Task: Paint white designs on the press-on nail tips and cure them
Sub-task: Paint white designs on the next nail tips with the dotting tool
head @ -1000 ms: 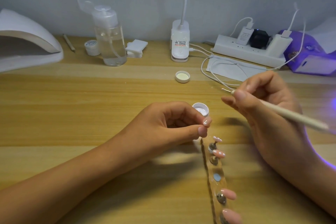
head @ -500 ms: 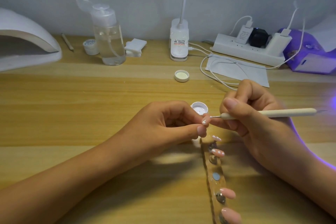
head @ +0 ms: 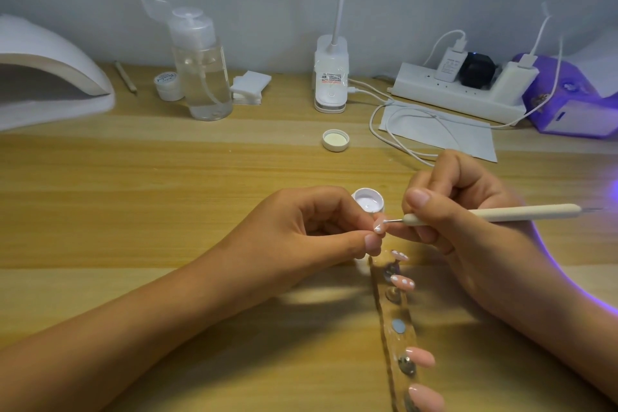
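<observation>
Centre of frame: the left hand [head: 321, 231] has its grip closed on one pink nail tip [head: 379, 225], pinched between thumb and forefinger just above the worktop [head: 133, 194]. White dots show on this nail tip. The right hand [head: 461, 211] has its grip closed round a cream dotting tool [head: 501, 212], held like a pen and lying nearly level, its metal point at the surface of the nail tip. A small open pot of white paint [head: 368, 204] stands just behind the two hands, and its lid [head: 335, 140] lies further back, well apart. Lower centre-right: a clear holder strip [head: 389, 344] runs toward the bottom edge and carries four more tips, the two upper ones [head: 403, 283] dotted white, the two lower ones [head: 420, 357] plain pink. A white curing lamp [head: 50, 77] sits at the upper left. A purple lamp [head: 568, 104] at the upper right casts violet light along the right edge.
</observation>
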Available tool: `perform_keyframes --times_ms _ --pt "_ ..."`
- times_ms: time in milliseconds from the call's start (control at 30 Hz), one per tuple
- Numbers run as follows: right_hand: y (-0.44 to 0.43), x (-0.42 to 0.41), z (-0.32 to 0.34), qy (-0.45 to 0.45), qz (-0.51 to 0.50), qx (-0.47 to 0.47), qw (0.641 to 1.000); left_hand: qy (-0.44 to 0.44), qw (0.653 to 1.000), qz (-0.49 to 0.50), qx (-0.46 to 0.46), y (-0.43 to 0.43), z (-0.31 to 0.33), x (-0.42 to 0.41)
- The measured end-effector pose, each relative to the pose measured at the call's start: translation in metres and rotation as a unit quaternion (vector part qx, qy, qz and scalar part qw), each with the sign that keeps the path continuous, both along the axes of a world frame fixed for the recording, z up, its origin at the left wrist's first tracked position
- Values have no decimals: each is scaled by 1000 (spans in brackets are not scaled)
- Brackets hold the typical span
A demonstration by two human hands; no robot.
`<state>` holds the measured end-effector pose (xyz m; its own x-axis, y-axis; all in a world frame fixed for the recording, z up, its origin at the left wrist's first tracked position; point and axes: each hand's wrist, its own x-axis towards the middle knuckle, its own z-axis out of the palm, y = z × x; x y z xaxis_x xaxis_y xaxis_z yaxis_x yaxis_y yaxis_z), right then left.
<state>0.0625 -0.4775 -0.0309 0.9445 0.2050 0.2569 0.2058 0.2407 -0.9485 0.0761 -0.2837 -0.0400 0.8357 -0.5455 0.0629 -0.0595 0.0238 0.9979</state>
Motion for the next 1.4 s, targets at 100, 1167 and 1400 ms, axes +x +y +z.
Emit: perform_keyframes --times_ms 100,1167,1400 --pt "0 0 0 1 1 -7 1000 -1 1000 -1 3 0 0 0" --pt "-1 2 -3 -10 12 -1 1000 -5 1000 -6 7 0 0 1" --pt "-1 3 -3 -10 17 -5 1000 -6 1000 -5 6 1 0 1"
